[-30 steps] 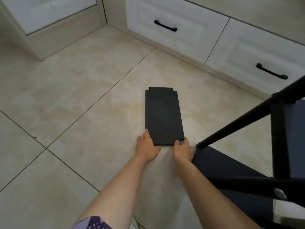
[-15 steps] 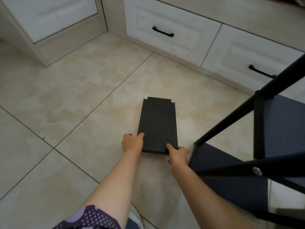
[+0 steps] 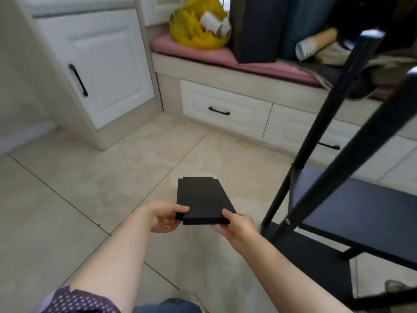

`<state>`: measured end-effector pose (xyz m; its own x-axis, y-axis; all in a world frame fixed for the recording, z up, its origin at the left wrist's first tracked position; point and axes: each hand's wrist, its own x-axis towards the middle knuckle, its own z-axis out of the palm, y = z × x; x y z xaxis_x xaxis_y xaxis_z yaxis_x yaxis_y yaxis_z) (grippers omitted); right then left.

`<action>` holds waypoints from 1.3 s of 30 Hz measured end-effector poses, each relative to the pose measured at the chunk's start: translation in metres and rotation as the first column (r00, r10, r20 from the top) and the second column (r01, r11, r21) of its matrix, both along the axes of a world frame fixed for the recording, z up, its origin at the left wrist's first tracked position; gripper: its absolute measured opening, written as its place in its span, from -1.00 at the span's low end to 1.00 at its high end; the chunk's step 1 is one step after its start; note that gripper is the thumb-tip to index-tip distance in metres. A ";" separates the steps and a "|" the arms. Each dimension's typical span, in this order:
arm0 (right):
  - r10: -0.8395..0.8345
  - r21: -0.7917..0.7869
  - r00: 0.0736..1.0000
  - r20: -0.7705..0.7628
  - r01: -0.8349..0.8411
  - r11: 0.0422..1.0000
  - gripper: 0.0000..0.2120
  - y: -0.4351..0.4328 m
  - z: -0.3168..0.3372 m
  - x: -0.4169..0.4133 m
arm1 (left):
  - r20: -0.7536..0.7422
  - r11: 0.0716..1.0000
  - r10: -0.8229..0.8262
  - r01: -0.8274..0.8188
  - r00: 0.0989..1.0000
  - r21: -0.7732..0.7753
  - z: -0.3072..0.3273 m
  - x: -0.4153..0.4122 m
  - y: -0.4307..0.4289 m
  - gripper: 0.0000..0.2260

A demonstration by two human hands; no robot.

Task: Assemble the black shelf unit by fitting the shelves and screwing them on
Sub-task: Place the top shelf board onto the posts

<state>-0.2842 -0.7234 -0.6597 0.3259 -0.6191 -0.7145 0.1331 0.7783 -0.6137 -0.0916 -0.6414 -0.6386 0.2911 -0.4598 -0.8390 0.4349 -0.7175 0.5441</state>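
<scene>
Black board (image 3: 200, 199), a loose shelf, is now up off the tile floor (image 3: 90, 199). A moment ago it lay flat there, with both hands just at its near edge. Now it hangs in the air in front of the person, in the middle of the view.

The left hand (image 3: 165, 216) grips the near corner at 9 o'clock, thumb on top and fingers under. The right hand (image 3: 237, 224) holds the near corner at 3 o'clock the same way.

At 3 o'clock from the board stands the black frame (image 3: 316, 129), with a dark shelf (image 3: 361, 211) already in it. At 12 o'clock, well behind, are white drawers (image 3: 225, 109).

I think the pick-up is done. Next the board has to swing over to the frame, slide in between the poles, and then get screwed on.
</scene>
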 end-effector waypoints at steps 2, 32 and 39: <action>0.035 -0.042 0.999 0.022 -0.034 0.999 -0.84 0.010 0.025 -0.002 | 0.023 0.999 -0.036 0.037 0.999 -0.019 0.027 0.000 0.011 -0.86; 0.455 -0.359 0.887 0.075 -0.402 0.842 -0.55 0.048 0.286 -0.261 | 0.018 0.824 -0.090 0.084 0.996 -0.561 0.236 -0.063 0.081 -0.60; 0.231 -0.336 0.970 0.072 -0.194 0.922 -0.48 0.040 0.287 -0.310 | 0.164 0.731 -0.208 0.265 0.964 -0.628 0.252 -0.103 0.088 -0.64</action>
